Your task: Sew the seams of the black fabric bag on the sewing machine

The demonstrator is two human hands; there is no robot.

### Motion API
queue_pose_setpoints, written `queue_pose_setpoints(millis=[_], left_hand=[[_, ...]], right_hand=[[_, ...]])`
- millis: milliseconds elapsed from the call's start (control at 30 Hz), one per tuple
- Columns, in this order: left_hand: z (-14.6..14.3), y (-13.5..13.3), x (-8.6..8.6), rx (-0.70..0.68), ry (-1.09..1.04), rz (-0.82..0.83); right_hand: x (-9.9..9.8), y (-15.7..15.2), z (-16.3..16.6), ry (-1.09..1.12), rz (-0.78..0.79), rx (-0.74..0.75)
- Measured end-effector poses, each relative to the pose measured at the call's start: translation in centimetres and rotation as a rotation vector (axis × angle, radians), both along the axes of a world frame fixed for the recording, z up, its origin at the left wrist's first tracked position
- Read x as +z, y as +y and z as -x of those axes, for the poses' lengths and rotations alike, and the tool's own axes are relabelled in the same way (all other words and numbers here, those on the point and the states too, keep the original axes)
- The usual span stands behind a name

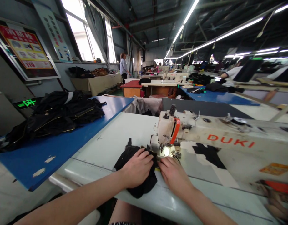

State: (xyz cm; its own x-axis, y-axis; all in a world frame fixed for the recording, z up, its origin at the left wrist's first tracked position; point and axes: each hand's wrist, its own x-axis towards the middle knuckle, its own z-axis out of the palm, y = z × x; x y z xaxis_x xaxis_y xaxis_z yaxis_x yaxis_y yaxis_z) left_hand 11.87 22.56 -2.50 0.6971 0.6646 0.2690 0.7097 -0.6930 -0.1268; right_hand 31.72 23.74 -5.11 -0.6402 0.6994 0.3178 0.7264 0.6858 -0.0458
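A piece of black fabric (145, 184) lies on the white sewing table, left of the needle, and hangs over the front edge. My left hand (139, 167) rests on top of it, fingers curled and pressed into the cloth. Just below the lit needle plate (166, 152), my right hand (173, 173) has its fingers together at the cloth's right edge, with the fingertips partly hidden. The sewing machine (168, 128), white with an orange guard, stands over the plate. Its needle is hard to make out.
On the blue table (87, 131) at left is a heap of black garments (57, 109) with gold zips. The machine's arm (228, 137) runs to the right, above black and white scraps (209, 154). A person (123, 67) stands far back near the windows.
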Motion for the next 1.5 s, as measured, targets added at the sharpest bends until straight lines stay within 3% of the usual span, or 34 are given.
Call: queue_pose_setpoints(millis=[100, 300, 600, 933, 1500], left_hand=[[0.2, 0.1, 0.0, 0.063, -0.054, 0.083], [-0.3, 1.3, 0.6, 0.047, 0.012, 0.115], [-0.2, 1.9, -0.4, 0.061, -0.055, 0.163], [-1.9, 3.7, -0.7, 0.025, -0.082, 0.144], [-2.9, 5.9, -0.7, 0.001, -0.095, 0.132]], right_hand=[[0.2, 0.2, 0.0, -0.013, -0.006, 0.003], [-0.2, 1.0, -0.1, -0.027, -0.032, 0.016], [-0.4, 1.3, -0.3, -0.02, -0.031, 0.02], [0.4, 2.3, -1.6, 0.028, -0.019, -0.024], [-0.3, 3.9, -2.1, 0.026, -0.01, -0.11]])
